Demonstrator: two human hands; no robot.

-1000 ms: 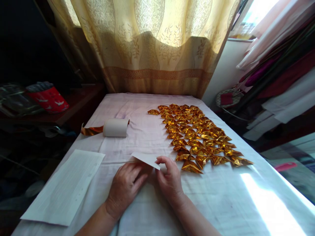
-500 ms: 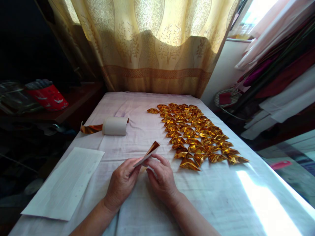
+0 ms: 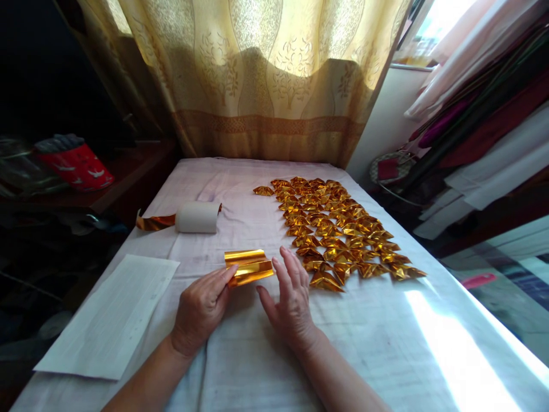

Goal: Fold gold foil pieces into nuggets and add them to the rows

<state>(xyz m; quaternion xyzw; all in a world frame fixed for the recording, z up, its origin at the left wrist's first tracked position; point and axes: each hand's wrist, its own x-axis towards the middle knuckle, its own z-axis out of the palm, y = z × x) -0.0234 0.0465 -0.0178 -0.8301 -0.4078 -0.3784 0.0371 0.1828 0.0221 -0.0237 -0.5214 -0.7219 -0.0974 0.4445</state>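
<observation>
A small sheet of gold foil paper (image 3: 249,266) lies gold side up, creased along its middle, just above the white cloth of the table (image 3: 386,343). My left hand (image 3: 201,309) pinches its left edge with the fingertips. Next to the sheet's right edge, my right hand (image 3: 289,297) is raised with fingers stretched and spread, holding nothing. Several folded gold paper pieces (image 3: 338,229) lie in rows to the right of my hands.
A white roll with a gold foil tail (image 3: 195,217) lies at the left rear of the table. A white sheet of paper (image 3: 111,315) rests at the front left corner. A curtain (image 3: 257,80) hangs behind; clothes (image 3: 484,120) hang at the right.
The paper was white side up, then lifted and turned over; now it shows its gold side. My right hand has let go and opened, while the left keeps its hold.
</observation>
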